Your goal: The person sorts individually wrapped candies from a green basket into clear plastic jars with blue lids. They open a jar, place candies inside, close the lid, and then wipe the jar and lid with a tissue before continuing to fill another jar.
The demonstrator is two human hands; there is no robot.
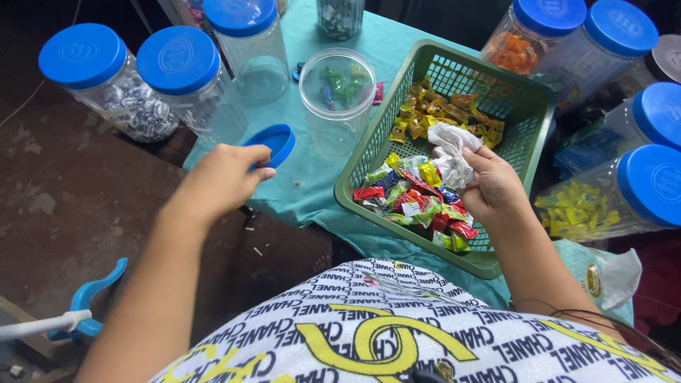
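Left hand [225,177] grips blue lid [275,142], off open clear jar [338,99] for access. Right hand [491,186] clutches crumpled white cloth [450,152] over green basket [369,142] of wrapped candies [417,198], near right.

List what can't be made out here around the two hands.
- Blue lid: head view, left hand covers its near edge.
- White cloth: right hand hides its lower end.
- Candy under the right hand in the green basket: hidden.
- Right-side jars: cut off by the frame edge.
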